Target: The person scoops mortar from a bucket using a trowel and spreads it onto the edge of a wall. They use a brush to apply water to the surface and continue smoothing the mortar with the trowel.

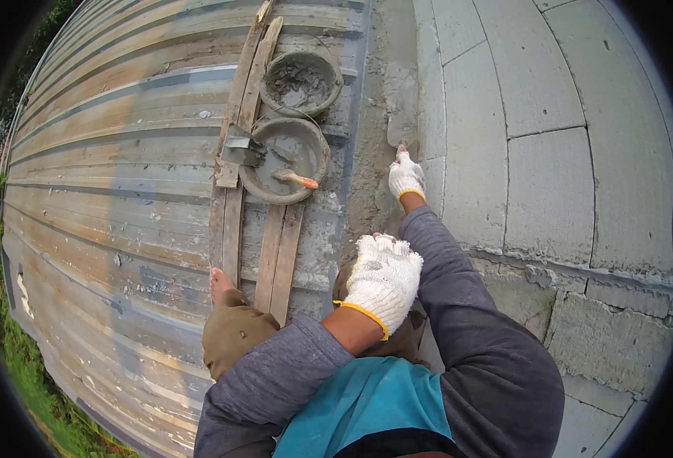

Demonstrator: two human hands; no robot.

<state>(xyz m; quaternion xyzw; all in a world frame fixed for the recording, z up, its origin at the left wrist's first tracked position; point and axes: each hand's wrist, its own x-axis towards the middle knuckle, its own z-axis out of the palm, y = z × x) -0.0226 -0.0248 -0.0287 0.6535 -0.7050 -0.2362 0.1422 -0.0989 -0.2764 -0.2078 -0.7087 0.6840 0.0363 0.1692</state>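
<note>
My right hand (407,177), in a white knitted glove with a yellow cuff, reaches forward along the foot of the block wall. It grips a trowel whose flat grey blade (403,130) lies against wet mortar (399,80) in the strip beside the wall. Nearer to me, my left hand (384,281) wears a matching glove; its fingers are curled in above my bent knee, and nothing shows in them. Left of the strip, a round basin (323,156) holds wet grey mix and a tool with an orange-tipped handle (303,180). Another basin (335,76) with mortar stands just beyond.
Corrugated metal roofing (123,164) spreads across the left, with wooden planks (232,229) on it. A metal tool (243,145) rests at the nearer basin's left rim. Grey blockwork (546,191) rises on the right, with a rough ledge (611,328) below. Greenery shows beyond the roof edge.
</note>
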